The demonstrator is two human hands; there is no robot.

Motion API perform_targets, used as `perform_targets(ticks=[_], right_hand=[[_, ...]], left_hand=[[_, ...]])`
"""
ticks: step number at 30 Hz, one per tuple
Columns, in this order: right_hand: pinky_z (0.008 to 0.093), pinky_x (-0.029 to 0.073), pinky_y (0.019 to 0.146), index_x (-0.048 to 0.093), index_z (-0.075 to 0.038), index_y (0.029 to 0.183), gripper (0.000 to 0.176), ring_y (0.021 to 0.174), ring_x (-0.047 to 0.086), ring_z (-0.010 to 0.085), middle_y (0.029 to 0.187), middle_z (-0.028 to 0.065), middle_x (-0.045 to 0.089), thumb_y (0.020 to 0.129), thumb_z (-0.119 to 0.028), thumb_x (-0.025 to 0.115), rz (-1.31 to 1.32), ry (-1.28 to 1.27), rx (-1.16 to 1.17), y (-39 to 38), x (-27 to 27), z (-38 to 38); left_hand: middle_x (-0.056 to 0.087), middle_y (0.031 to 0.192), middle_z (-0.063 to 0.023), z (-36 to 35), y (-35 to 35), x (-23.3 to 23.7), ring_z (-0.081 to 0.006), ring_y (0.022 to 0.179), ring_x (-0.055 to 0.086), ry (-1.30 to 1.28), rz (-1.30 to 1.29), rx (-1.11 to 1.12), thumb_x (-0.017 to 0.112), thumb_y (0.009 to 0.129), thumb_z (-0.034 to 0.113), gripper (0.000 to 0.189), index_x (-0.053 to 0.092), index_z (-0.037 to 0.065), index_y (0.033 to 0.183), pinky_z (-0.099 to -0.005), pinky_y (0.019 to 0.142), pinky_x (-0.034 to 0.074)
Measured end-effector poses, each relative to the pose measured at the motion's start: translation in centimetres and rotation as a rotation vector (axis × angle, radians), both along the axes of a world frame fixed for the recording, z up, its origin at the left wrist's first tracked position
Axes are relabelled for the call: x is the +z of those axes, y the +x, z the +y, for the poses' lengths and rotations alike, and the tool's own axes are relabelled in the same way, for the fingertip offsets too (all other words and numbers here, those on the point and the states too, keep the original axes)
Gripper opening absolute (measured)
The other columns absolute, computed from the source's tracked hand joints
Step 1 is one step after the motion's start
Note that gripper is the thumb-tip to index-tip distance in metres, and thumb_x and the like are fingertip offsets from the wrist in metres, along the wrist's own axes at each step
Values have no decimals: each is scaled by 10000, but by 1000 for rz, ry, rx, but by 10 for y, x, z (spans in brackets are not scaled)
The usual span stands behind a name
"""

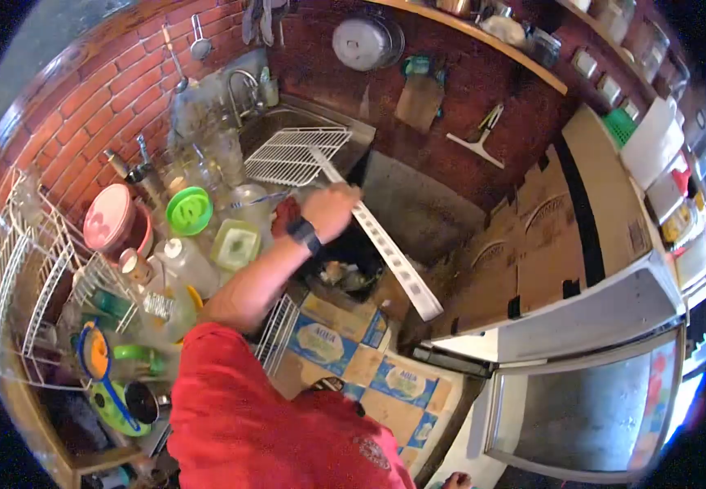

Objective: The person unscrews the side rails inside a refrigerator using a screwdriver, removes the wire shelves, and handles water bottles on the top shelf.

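My left hand (332, 213), with a dark watch on the wrist, is closed around a long white strip (398, 265) with a row of square slots along it. The strip slants from near the sink down to the right. Just beyond the hand, a white wire rack (297, 155) lies across the sink (275, 121). A dark opening with crumpled waste (351, 279) sits under the strip. My right hand (457, 481) shows only partly at the bottom edge, and its fingers are too cut off to read.
Left of my arm stands a crowded counter with a green bowl (189, 210), a pink-lidded tub (110, 216), bottles and a wire dish rack (39, 269). Flattened cardboard (320, 346) lies below. An open fridge door (581, 407) and tall cardboard (548, 228) stand at right.
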State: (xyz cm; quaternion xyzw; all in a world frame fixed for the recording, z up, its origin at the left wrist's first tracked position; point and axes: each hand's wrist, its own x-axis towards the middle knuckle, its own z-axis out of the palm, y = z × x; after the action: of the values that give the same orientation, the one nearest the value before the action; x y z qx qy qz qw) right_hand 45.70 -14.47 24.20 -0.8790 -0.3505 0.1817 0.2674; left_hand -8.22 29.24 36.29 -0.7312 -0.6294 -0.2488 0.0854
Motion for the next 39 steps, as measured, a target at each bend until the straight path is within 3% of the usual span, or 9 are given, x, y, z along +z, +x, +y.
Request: perform_targets(ticks=[7, 11, 12, 17, 19, 21, 27, 31, 39], right_hand=[[468, 477, 678, 691, -23, 917, 322, 707, 650, 357, 778, 236, 662, 839, -322, 599, -117, -254, 54, -4, -23, -62], [396, 470, 731, 637, 37, 964, 185, 764, 596, 274, 858, 184, 663, 884, -88, 526, 93, -181, -88, -53, 30, -54], [351, 386, 474, 634, 24, 837, 216, 519, 464, 154, 604, 93, 570, 884, -150, 515, 3, -56, 53, -84, 65, -34], [390, 481, 766, 662, 1, 996, 289, 804, 596, 265, 938, 177, 668, 832, -226, 591, -82, -174, -115, -25, -32, -141], [408, 481, 798, 672, -38, 1057, 334, 816, 608, 260, 996, 200, 679, 828, -280, 640, -1, -353, -258, -51, -4, -130], [327, 365, 508, 521, 8, 719, 174, 544, 405, 147, 610, 44, 484, 794, -104, 631, -156, 85, -128, -33, -52, -166], [425, 503, 685, 656, 5, 893, 197, 779, 657, 360, 835, 217, 666, 808, -170, 623, 40, -77, -611, -89, 4, -171], [431, 458, 637, 603, -8, 817, 204, 717, 604, 370, 763, 192, 626, 761, -198, 652, -40, -14, -817, -99, -49, -245], [294, 498, 641, 617, 12, 844, 123, 667, 622, 156, 751, 75, 653, 782, -78, 673, -38, 231, -1541, -123, -47, -356]], left_hand=[[680, 959, -197, 56, -110, -78, -351, 905, 664, -558, 0, 462, 551, 834, 216, 239, 713, 57, 908, -469, 790, 532], [683, 875, -192, -26, -5, -139, -344, 798, 677, -640, -45, 358, 545, 830, 269, 270, 704, 56, 883, -438, 688, 542], [669, 749, -219, -57, 25, -159, -383, 714, 664, -637, -147, 231, 657, 775, 323, 284, 700, 51, 703, -493, 620, 513], [643, 731, -218, -196, 168, -371, -402, 657, 619, -1037, -213, -414, 637, 732, 273, 279, 666, 4, 800, -507, 631, 489], [639, 749, -219, -203, 195, -260, -382, 635, 611, -1080, -25, -677, 616, 746, 279, 263, 666, 27, 803, -494, 629, 494], [642, 746, -224, -214, 228, -253, -369, 651, 627, -1101, 38, -836, 586, 783, 317, 286, 679, 46, 790, -495, 615, 494], [674, 878, -214, -179, 245, -333, -328, 784, 667, -903, 671, -1136, 581, 815, 345, 306, 704, 71, 870, -458, 642, 503], [662, 735, -177, -192, 269, -226, -329, 663, 639, -1190, 315, -884, 618, 843, 390, 385, 677, 13, 897, -458, 601, 476], [671, 770, -195, -233, 284, -288, -329, 701, 654, -1129, 497, -900, 633, 831, 385, 395, 687, 0, 902, -429, 627, 491]])
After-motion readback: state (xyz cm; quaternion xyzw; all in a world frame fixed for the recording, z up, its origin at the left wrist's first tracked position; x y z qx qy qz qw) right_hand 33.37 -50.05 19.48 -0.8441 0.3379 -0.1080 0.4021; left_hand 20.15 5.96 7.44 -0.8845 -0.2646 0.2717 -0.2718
